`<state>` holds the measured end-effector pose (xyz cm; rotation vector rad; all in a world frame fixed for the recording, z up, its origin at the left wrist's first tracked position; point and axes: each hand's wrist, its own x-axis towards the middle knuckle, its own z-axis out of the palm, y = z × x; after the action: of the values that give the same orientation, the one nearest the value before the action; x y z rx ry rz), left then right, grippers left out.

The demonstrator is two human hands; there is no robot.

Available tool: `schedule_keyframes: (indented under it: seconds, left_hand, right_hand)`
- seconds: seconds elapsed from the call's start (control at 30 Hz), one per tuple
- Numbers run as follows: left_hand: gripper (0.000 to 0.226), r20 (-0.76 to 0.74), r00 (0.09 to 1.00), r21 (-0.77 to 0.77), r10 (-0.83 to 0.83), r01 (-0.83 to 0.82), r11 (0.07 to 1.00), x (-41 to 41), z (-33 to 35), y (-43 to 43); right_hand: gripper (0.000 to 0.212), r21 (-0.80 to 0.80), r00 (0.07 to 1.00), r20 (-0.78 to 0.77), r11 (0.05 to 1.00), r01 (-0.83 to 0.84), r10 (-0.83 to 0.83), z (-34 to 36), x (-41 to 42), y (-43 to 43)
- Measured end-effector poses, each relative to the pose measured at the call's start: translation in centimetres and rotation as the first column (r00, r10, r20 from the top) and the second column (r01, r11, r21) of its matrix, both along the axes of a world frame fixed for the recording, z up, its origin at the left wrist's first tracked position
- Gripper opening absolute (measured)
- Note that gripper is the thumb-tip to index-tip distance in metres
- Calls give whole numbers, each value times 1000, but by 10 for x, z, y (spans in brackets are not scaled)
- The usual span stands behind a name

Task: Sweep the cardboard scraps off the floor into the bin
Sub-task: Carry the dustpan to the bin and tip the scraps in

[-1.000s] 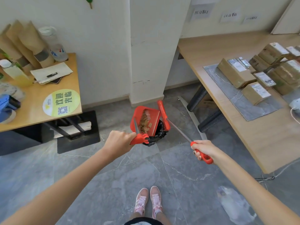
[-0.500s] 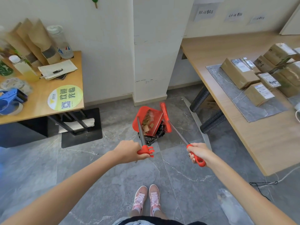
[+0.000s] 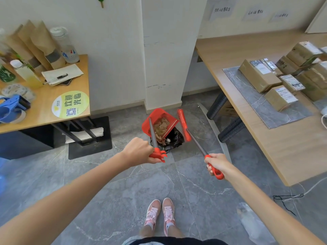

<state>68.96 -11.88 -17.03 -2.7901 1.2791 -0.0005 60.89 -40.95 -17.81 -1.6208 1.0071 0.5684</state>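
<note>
1. Both hands are closed on long handles: the left hand (image 3: 138, 150) grips the red end of the dustpan handle, and the right hand (image 3: 217, 164) grips the red end of the broom handle.
2. Tilted over the bin, the red dustpan (image 3: 158, 121) sits at about 12 o'clock from the left hand, its open edge pointing down toward the bin mouth.
3. Brown cardboard scraps (image 3: 161, 129) lie inside the dustpan, with a few at its lower lip just above the bin opening.
4. Lined with a black bag, the bin (image 3: 174, 138) stands on the grey tiled floor (image 3: 123, 200), just below the dustpan and near the foot of a white pillar (image 3: 168, 59).
5. At 1 o'clock from the dustpan, the red broom head (image 3: 184, 124) hangs just beside the bin's right edge.
6. Pink shoes (image 3: 160, 215) show at 6 o'clock.
7. At 9 o'clock, one table (image 3: 44, 110) carries bottles, paper and a blue tape dispenser (image 3: 12, 107).
8. At 3 o'clock, a second table (image 3: 265, 138) carries cardboard parcels (image 3: 260, 76).
</note>
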Motion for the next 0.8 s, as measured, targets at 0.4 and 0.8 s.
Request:
schedule_keyframes:
  seconds: [0.4, 0.8]
  left_hand:
    - [70, 35, 984, 200, -177, 167, 965, -8, -1, -15]
    - [65, 17, 955, 314, -297, 277, 908, 2, 16, -17]
  right_hand:
    - [14, 16, 997, 75, 1000, -23, 22, 12, 9, 13]
    - [16, 47, 998, 62, 999, 11, -13, 9, 10, 11]
